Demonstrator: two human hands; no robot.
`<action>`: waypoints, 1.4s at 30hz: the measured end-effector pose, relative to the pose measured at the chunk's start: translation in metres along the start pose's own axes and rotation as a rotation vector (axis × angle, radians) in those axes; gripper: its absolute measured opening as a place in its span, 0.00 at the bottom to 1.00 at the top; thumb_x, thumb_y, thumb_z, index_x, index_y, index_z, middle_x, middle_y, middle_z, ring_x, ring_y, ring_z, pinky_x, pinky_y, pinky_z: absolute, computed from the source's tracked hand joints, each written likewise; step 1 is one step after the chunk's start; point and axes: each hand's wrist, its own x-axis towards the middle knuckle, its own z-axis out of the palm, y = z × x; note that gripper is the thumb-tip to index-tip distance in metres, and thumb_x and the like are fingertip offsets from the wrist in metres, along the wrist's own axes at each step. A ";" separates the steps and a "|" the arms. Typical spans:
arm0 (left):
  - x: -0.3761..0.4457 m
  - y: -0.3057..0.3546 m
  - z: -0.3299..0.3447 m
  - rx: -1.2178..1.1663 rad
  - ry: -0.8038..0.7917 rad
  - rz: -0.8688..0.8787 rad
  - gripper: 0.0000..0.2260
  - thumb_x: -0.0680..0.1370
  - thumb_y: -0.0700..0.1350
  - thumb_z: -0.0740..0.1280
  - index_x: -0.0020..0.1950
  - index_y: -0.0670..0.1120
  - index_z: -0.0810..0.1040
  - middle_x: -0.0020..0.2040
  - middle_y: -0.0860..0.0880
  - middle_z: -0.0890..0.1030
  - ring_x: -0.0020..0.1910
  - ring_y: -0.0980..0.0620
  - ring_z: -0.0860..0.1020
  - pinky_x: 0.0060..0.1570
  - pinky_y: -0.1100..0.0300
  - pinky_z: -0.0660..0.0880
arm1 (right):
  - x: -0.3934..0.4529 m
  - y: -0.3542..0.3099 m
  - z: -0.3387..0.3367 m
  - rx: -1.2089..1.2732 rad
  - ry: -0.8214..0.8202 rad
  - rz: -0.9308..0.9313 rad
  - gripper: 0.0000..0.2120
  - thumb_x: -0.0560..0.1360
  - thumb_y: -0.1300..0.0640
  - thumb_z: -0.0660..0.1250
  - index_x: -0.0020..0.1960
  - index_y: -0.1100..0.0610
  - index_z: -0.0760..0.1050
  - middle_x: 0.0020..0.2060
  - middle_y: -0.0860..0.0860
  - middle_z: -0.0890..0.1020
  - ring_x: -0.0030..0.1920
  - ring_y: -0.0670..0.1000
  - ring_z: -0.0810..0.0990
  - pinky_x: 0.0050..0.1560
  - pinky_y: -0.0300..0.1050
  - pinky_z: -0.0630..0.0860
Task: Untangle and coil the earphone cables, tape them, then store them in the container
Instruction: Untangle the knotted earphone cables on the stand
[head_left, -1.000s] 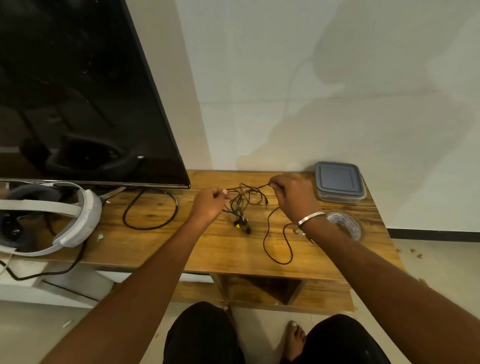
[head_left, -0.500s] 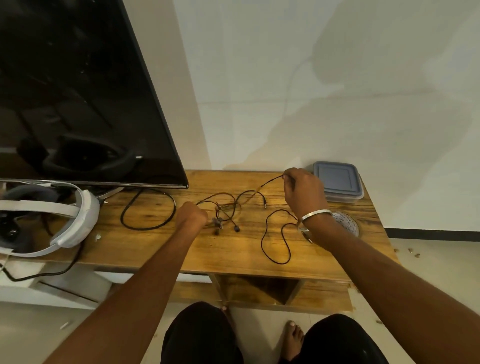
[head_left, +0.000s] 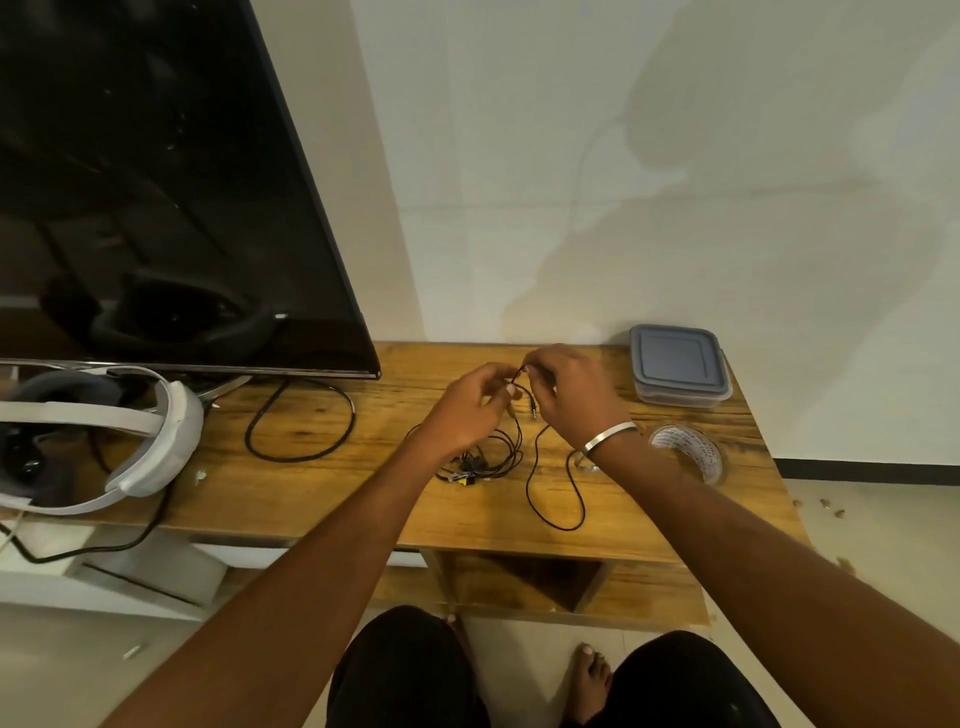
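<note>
Both hands meet above the middle of the surface (head_left: 311, 499), toward its back edge: the left hand (head_left: 467, 410) and the right hand (head_left: 566, 395) each pinch the same thin black strand of the earphone cables (head_left: 498, 457), fingers curled, almost touching. The tangle hangs straight below them, nearer the left hand, resting on the surface, with one long loop trailing toward the front edge; knotted, dark, with small plugs dangling

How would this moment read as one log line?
stage: untangling | left hand: pinches earphone cables | right hand: pinches cables | container: lid on | tape: untouched
</note>
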 end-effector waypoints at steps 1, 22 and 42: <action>0.000 -0.001 0.000 -0.011 -0.002 0.001 0.09 0.82 0.44 0.61 0.61 0.47 0.76 0.48 0.49 0.83 0.52 0.52 0.80 0.55 0.54 0.75 | 0.000 0.001 0.000 -0.002 0.000 -0.003 0.07 0.76 0.59 0.61 0.49 0.55 0.78 0.42 0.50 0.81 0.43 0.52 0.78 0.44 0.55 0.77; 0.007 -0.005 -0.020 0.139 0.049 0.033 0.06 0.81 0.47 0.63 0.48 0.49 0.78 0.38 0.53 0.77 0.37 0.56 0.73 0.36 0.61 0.69 | -0.008 0.027 -0.007 -0.282 -0.126 0.374 0.10 0.78 0.55 0.59 0.55 0.54 0.77 0.52 0.54 0.79 0.51 0.57 0.78 0.59 0.55 0.69; 0.008 -0.011 -0.029 0.186 0.032 0.090 0.08 0.80 0.52 0.64 0.48 0.50 0.80 0.45 0.42 0.82 0.45 0.40 0.79 0.43 0.50 0.76 | 0.006 0.015 -0.012 -0.164 -0.042 0.131 0.12 0.81 0.54 0.56 0.54 0.56 0.76 0.41 0.58 0.83 0.43 0.61 0.80 0.47 0.53 0.75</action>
